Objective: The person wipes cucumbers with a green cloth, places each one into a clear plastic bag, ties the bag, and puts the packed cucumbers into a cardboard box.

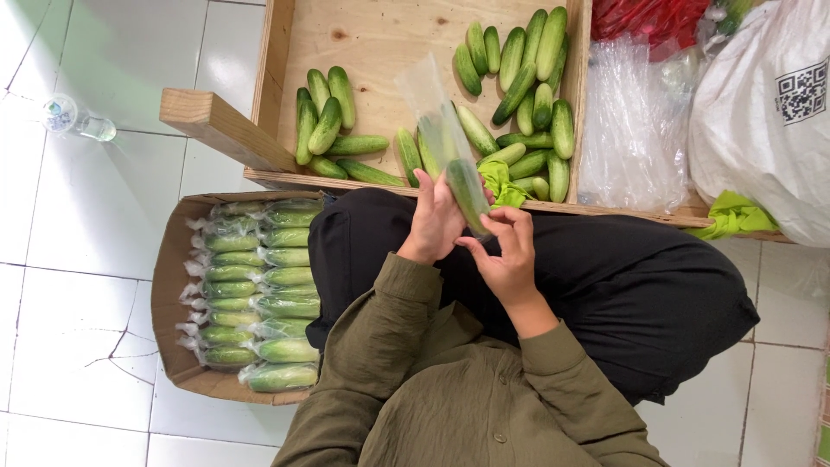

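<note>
My left hand (435, 220) and my right hand (508, 252) together hold a clear plastic bag (430, 99) with a green cucumber (468, 195) inside its lower end. The bag's open top sticks up over the wooden tray (277, 86). My right fingers pinch the bag's bottom end, and my left hand grips it from the side. Both hands are above my lap in dark trousers (622, 285). Loose cucumbers lie in the tray in a left group (327, 125) and a right group (527, 78).
A cardboard box (164, 285) at my left holds several bagged cucumbers (259, 294) in rows. A stack of clear bags (635, 130), a white sack (769, 130) and red plastic (648, 17) lie at the right. A green cloth (501, 182) and a glass (73, 119) on the tiled floor.
</note>
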